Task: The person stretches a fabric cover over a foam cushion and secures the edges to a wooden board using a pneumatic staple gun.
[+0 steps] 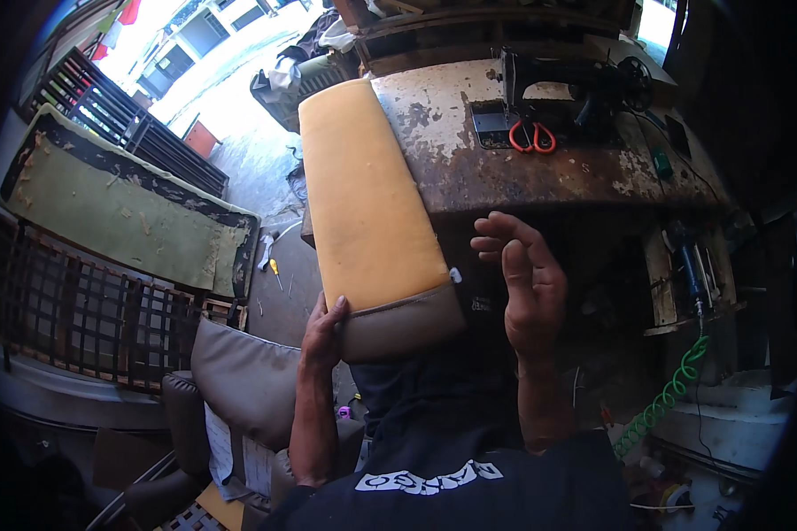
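Note:
A long yellow foam pad (pixel 360 190) slants from the worn table's front edge down toward me, its lower end covered in brown vinyl (pixel 400 329). My left hand (pixel 326 327) grips this lower end at its left side, thumb on top. My right hand (pixel 531 283) is raised to the right of the pad, apart from it, fingers loosely curved and apart with nothing in them. Behind it, a black sewing machine (pixel 558 75) sits on the worn table (pixel 443 111), with orange-handled scissors (pixel 532 144) lying at its front.
Old padded frames (pixel 124 195) stand on the left. Brown upholstered pieces (pixel 239 376) lie lower left, near a yellow-handled screwdriver (pixel 275 269) on the floor. At right, a small stand (pixel 660 283) holds a tool joined to a coiled green hose (pixel 664 407). An open doorway shows daylight beyond.

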### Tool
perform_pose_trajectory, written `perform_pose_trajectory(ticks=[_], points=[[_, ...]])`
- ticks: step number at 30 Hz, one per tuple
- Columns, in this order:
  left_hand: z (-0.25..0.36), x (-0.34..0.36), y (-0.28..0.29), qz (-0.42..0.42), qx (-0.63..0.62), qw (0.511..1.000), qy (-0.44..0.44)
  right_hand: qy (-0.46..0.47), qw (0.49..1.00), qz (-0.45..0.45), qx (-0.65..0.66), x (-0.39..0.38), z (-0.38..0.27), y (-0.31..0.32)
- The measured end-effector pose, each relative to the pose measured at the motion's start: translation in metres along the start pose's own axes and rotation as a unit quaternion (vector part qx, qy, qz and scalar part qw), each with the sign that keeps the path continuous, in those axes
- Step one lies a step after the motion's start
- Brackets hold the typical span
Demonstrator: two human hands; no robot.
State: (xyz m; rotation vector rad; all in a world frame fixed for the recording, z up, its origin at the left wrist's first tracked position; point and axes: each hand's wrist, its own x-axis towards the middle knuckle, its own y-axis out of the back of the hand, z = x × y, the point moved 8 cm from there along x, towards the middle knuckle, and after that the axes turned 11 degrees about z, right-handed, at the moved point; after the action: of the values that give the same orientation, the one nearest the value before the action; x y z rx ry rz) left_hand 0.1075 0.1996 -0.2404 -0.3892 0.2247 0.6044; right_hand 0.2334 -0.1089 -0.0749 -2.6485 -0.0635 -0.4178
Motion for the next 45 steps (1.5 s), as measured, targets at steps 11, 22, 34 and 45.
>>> perform_pose_trajectory(ticks=[11, 22, 34, 45], points=[[-0.026, 0.006, 0.013, 0.002, -0.019, 0.999, 0.028, -0.337, 0.899, -0.220, -0.174, -0.035, 0.217, 0.043], [0.110, -0.118, -0.100, -0.079, 0.030, 0.944, -0.318, -0.068, 0.670, 0.006, -0.739, -0.043, 0.188, 0.246], [0.103, -0.116, -0.143, -0.061, 0.278, 0.872, -0.398, -0.249, 0.876, 0.057, -0.409, -0.077, 0.162, 0.187], [0.024, -0.042, -0.091, 0.184, 0.589, 0.724, -0.308, -0.323, 0.898, -0.165, -0.250, -0.052, 0.182, 0.004]])
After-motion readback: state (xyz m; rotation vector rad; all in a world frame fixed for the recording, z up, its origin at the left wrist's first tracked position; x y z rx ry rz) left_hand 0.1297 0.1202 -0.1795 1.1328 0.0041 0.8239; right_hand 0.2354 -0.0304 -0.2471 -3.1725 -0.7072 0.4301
